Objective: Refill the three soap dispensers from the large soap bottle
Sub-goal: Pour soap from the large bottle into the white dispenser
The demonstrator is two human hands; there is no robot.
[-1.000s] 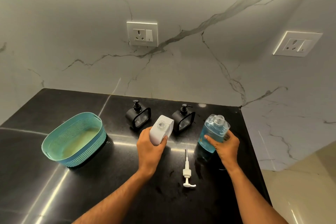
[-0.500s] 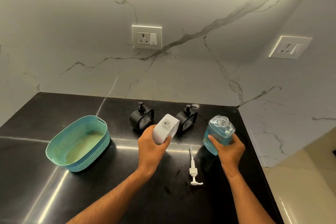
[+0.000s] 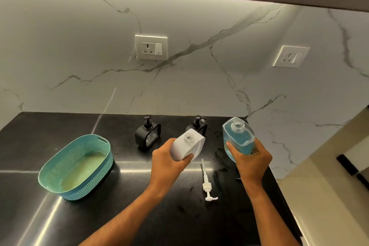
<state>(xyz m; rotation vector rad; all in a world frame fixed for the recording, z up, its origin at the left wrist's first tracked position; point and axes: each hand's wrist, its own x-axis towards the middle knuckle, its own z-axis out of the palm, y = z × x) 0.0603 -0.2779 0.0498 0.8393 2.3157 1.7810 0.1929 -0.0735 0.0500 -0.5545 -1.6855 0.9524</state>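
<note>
My left hand (image 3: 169, 163) grips a white soap dispenser (image 3: 188, 144) with its neck uncapped, held above the black counter (image 3: 139, 215). My right hand (image 3: 250, 163) holds the large clear soap bottle (image 3: 238, 138), part full of blue soap, with its mouth uncapped and tilted a little toward the left. The two are apart. A white pump head (image 3: 207, 184) lies on the counter between my hands. Two black dispensers with pumps on stand at the back: one (image 3: 147, 135) left of the white one, the other (image 3: 197, 125) partly hidden behind it.
A teal plastic basket (image 3: 76, 166) sits on the left of the counter. The marble wall carries two sockets (image 3: 151, 47) (image 3: 291, 56). The counter's right edge drops off beside my right arm to a tiled floor (image 3: 329, 195). Dark cabinets hang overhead.
Both hands have lifted their containers a little and shifted slightly right; the soap bottle sits higher. The camera has tilted up, showing the cabinets.
</note>
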